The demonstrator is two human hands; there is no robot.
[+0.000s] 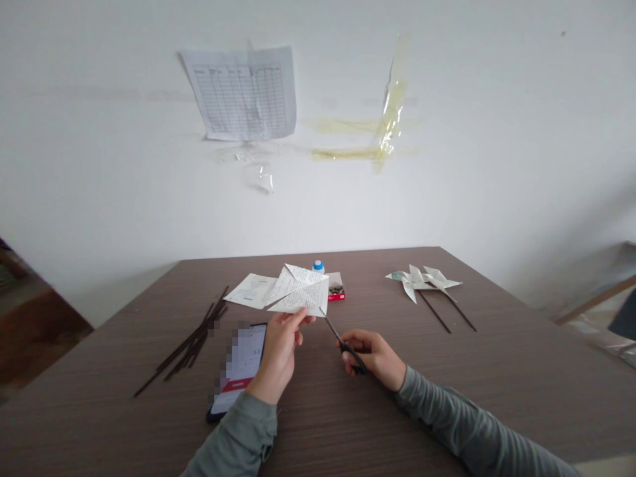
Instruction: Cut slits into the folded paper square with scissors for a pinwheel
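Between the fingers and thumb of my left hand is a square sheet of printed paper, held up over the table by its lower edge. Slits run inward from some of its corners. My right hand is closed around the black handles of a pair of scissors. Their blades meet the paper's lower right corner. Behind the held sheet, more paper sheets lie on the table. A small red box of tiny metallic pieces and a blue-capped bottle stand just past it, partly hidden.
Several thin dark sticks lie in a bundle on the left of the brown table. A phone with a lit screen is beside my left wrist. Two paper pinwheels on sticks rest at the right. A printed sheet is taped to the wall.
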